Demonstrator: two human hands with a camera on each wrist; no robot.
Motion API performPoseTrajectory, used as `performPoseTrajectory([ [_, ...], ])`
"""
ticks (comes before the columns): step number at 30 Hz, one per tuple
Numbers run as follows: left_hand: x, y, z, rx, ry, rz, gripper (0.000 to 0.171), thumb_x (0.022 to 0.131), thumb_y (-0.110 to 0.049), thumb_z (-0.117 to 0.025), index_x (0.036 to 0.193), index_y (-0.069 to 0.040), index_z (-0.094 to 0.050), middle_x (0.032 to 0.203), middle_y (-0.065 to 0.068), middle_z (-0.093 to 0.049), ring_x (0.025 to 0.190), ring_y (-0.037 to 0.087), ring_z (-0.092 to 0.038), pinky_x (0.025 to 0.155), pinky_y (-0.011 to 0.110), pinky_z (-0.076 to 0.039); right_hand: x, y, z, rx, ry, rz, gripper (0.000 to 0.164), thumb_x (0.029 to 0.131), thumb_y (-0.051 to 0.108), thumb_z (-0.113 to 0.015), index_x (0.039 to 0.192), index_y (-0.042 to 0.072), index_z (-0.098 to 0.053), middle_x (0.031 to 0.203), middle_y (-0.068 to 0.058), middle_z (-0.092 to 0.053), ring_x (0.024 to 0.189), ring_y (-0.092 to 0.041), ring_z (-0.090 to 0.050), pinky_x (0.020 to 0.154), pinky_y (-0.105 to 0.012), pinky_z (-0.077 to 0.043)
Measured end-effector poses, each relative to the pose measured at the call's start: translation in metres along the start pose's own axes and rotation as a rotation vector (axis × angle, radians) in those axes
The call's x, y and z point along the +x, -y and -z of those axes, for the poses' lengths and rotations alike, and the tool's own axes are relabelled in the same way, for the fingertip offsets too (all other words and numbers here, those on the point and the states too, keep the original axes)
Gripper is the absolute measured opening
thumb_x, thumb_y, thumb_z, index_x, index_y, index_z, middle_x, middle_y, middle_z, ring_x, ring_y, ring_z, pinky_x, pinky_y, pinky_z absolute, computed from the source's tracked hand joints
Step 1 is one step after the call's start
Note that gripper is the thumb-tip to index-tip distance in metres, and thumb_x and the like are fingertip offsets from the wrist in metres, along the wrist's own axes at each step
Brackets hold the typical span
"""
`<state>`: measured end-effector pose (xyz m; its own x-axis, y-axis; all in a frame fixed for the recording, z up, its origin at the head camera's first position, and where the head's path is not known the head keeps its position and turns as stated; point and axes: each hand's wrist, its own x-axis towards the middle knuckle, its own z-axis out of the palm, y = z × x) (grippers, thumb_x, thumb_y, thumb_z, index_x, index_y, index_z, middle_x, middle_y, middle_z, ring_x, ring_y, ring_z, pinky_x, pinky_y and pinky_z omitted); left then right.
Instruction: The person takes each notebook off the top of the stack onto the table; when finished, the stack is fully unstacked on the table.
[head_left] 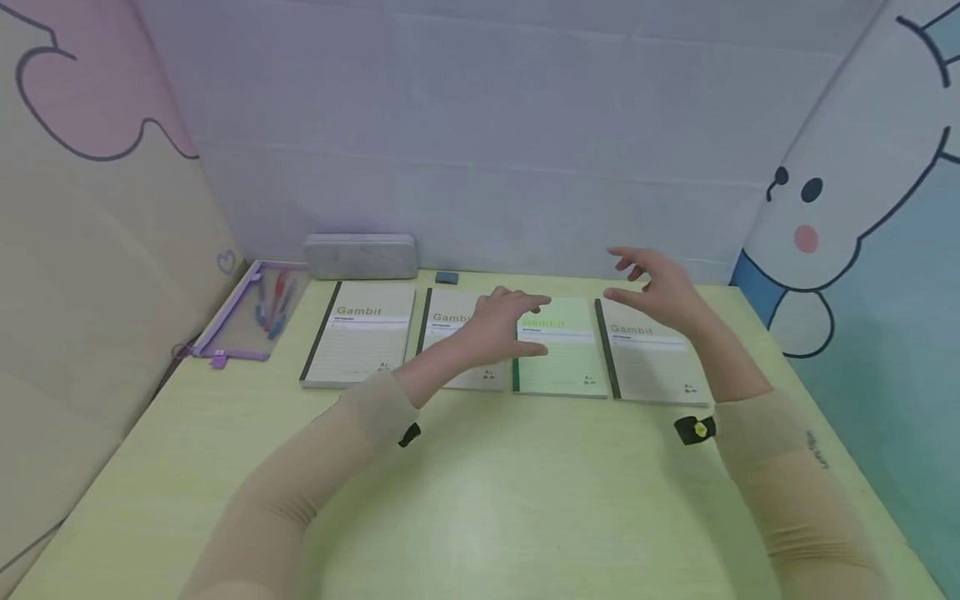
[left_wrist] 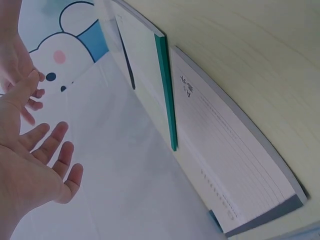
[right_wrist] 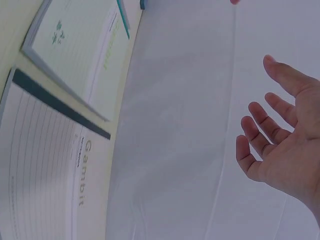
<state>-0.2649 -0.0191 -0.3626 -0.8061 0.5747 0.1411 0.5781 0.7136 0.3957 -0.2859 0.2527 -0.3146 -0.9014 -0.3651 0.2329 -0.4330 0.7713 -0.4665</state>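
Observation:
Both hands hover over a row of Gambit notebooks, holding nothing. My left hand point(head_left: 501, 327), fingers extended and thumb apart, is above the second white notebook point(head_left: 474, 379) and the left edge of the green notebook point(head_left: 562, 367). Over the right-hand white notebook point(head_left: 652, 358) hangs my right hand point(head_left: 660, 293), its fingers loosely bent and thumb spread. At the row's left end lies a thicker-looking white notebook point(head_left: 360, 337). In the left wrist view the left hand point(left_wrist: 37, 170) shows its palm; the right wrist view shows the right hand point(right_wrist: 285, 135) likewise, apart from the notebooks.
A grey pencil case point(head_left: 362, 257) stands against the back wall. Beside it lies a small blue eraser-like block point(head_left: 447, 277). A purple-edged mesh pouch point(head_left: 251, 312) with several pens is at the far left. Printed cloth walls enclose the yellowish table point(head_left: 510, 500).

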Motion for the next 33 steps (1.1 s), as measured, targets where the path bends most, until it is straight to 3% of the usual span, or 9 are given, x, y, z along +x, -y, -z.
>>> performPoseTrajectory([
  [15,-0.066,0.056,0.039,-0.112,-0.117,0.068,0.069,0.083,-0.042,-0.070,0.142,-0.019,-0.042,0.128,0.002,-0.057,0.126,0.023,-0.039,0.106,0.051,-0.026,0.010,0.069,-0.042,0.198,-0.093,0.123,0.061,0.086,0.026,-0.070,0.141,0.016,-0.045,0.125,-0.010,-0.053,0.103,-0.025,-0.050,0.081,-0.045,-0.046],
  [23,-0.099,0.099,0.058,-0.167,-0.197,0.095,0.070,0.083,-0.041,-0.071,0.142,-0.017,-0.043,0.136,0.001,-0.051,0.128,0.026,-0.037,0.106,0.051,-0.028,0.012,0.099,-0.069,0.226,-0.061,0.146,0.059,0.086,0.025,-0.070,0.139,0.016,-0.046,0.127,-0.008,-0.051,0.104,-0.024,-0.049,0.080,-0.038,-0.046],
  [33,-0.137,0.158,0.061,-0.150,-0.238,0.149,0.071,0.082,-0.038,-0.073,0.143,-0.017,-0.042,0.143,0.007,-0.045,0.131,0.033,-0.032,0.106,0.057,-0.023,0.019,0.125,-0.112,0.310,0.000,0.154,0.058,0.086,0.026,-0.070,0.138,0.014,-0.047,0.139,-0.005,-0.044,0.118,-0.024,-0.047,0.093,-0.041,-0.046],
])
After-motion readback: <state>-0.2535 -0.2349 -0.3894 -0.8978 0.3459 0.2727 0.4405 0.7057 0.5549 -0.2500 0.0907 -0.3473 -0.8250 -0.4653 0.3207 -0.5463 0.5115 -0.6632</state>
